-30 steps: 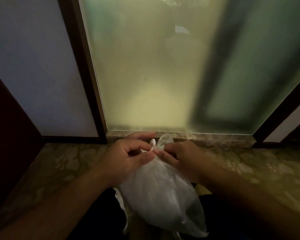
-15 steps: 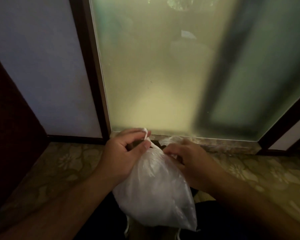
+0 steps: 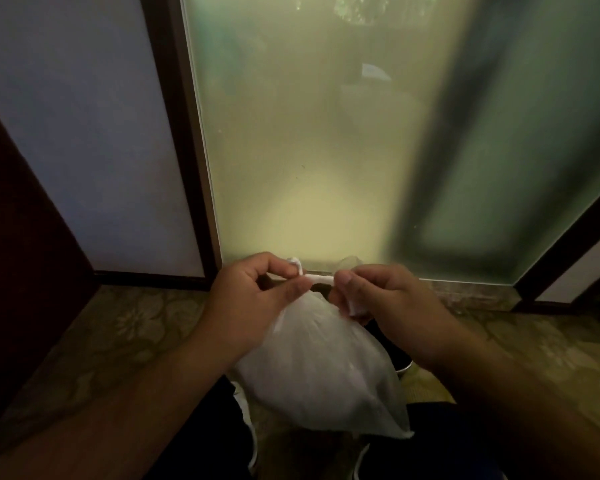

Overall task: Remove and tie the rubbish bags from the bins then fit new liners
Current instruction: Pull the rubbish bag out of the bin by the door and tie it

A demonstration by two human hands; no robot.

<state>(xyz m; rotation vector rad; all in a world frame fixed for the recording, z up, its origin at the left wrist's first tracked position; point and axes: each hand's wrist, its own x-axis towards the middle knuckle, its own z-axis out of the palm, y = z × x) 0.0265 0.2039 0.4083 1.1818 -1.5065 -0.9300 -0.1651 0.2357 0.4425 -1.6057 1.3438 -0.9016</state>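
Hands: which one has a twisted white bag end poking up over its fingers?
The left hand: a twisted end of the rubbish bag curls up over its fingers. The right hand pinches its strip, with the loose white bit below its thumb.

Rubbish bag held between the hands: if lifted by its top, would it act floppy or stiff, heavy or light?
Probably floppy: the rubbish bag is thin film that sags and creases below the left hand and right hand. Likely light, since fingertip pinches on its twisted top seem to carry it.
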